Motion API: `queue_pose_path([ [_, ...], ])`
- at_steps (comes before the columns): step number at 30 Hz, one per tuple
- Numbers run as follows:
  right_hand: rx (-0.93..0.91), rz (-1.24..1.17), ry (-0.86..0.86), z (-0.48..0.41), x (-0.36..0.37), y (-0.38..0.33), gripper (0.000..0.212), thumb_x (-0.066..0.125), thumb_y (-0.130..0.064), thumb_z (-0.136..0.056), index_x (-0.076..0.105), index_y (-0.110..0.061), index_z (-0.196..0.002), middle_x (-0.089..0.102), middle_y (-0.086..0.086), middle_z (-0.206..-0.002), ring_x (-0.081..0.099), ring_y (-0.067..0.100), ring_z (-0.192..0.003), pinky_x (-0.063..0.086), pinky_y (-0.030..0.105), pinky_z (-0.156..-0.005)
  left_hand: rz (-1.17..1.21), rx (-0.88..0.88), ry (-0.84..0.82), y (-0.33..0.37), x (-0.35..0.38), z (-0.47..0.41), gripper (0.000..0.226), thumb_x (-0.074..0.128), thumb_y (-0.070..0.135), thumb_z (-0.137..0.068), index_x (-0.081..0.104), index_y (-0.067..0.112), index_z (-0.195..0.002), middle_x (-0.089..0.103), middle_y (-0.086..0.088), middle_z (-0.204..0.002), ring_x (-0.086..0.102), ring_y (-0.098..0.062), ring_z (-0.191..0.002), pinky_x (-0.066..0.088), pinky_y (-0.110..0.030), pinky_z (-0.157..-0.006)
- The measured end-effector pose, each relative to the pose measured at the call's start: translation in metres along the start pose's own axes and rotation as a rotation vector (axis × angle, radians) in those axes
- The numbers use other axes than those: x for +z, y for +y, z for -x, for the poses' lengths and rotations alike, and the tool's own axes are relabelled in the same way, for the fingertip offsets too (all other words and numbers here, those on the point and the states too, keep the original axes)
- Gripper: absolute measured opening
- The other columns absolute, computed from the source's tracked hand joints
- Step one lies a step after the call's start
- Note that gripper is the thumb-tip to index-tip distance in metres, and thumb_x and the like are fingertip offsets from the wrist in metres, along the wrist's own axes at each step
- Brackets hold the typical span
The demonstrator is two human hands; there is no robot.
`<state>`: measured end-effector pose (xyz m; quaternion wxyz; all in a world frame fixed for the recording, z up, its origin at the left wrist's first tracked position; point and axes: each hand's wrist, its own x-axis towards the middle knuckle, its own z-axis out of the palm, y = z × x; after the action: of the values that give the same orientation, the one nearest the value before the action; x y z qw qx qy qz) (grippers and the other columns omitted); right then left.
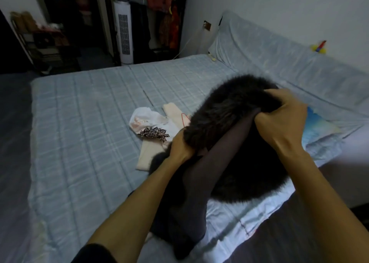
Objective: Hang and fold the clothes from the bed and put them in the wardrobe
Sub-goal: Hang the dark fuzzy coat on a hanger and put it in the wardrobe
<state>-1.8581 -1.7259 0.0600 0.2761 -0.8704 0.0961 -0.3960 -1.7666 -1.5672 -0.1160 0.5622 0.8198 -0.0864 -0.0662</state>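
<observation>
Head view looks down at a big bed with a light blue checked cover. Two bare hands are up in the lower right part of the frame, and both hold one black fluffy coat. The left hand is in the middle of the frame. Its fingers are curled tight into the fluffy edge of the coat. The right hand is higher and more to the right. Its fingers are curled tight too, and they grab the fluff and the smooth grey inside cloth together. The coat is held up at the top, and its lower part hangs down onto the near edge of the bed, between the two arms.

More clothes lie on the bed just left of the coat, near the middle of the frame. A white top with a black flower pattern lies on a pale peach piece of clothing. The coat hides part of the peach one.

At the top middle of the frame the wardrobe stands open, well away from the coat. Red and orange clothes hang inside it. A tall white tower stands just left of them. A long blue cushion runs along the wall in the upper right, and a small yellow and red thing sits on top of it.
</observation>
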Motion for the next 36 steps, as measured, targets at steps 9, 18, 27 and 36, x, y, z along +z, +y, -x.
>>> queue_pose_path([
  [9,0.118,0.432,-0.783,0.002,0.050,0.126,0.041,0.059,-0.011,-0.072,0.063,-0.021,-0.112,0.066,0.016,-0.110,0.061,0.036,-0.102,0.049,0.038,-0.078,-0.191,-0.017,-0.033,-0.003,-0.050,-0.023,0.021,0.050,0.026,-0.077,0.065,0.018,-0.090,0.066,0.000,-0.095,0.057,-0.014,-0.094,0.045,-0.022,-0.075],
  [18,0.131,0.104,-1.590,0.032,0.136,0.235,0.045,0.072,-0.019,-0.076,0.057,-0.017,-0.119,0.062,0.003,-0.112,0.059,0.022,-0.106,0.042,0.023,-0.081,-0.763,-0.345,-0.196,-0.013,-0.019,-0.049,0.023,0.052,0.037,-0.055,0.060,0.026,-0.073,0.071,-0.008,-0.089,0.064,-0.023,-0.077,0.052,-0.031,-0.070],
  [27,0.407,-0.075,-1.233,0.028,0.205,0.311,0.036,0.050,-0.018,-0.090,0.058,-0.012,-0.125,0.065,0.009,-0.116,0.057,0.027,-0.108,0.041,0.027,-0.086,-0.877,-0.292,-0.221,-0.049,0.070,-0.079,0.033,0.050,0.041,-0.063,0.062,0.029,-0.091,0.071,-0.002,-0.087,0.065,-0.029,-0.084,0.049,-0.035,-0.071],
  [36,0.667,0.065,-1.267,0.110,0.261,0.378,0.023,0.048,-0.024,-0.092,0.067,-0.012,-0.094,0.067,0.012,-0.101,0.061,0.031,-0.096,0.036,0.027,-0.068,-0.853,-0.200,-0.388,-0.102,0.125,-0.100,0.036,0.044,0.054,-0.068,0.060,0.032,-0.091,0.068,0.005,-0.076,0.064,-0.021,-0.073,0.041,-0.030,-0.064],
])
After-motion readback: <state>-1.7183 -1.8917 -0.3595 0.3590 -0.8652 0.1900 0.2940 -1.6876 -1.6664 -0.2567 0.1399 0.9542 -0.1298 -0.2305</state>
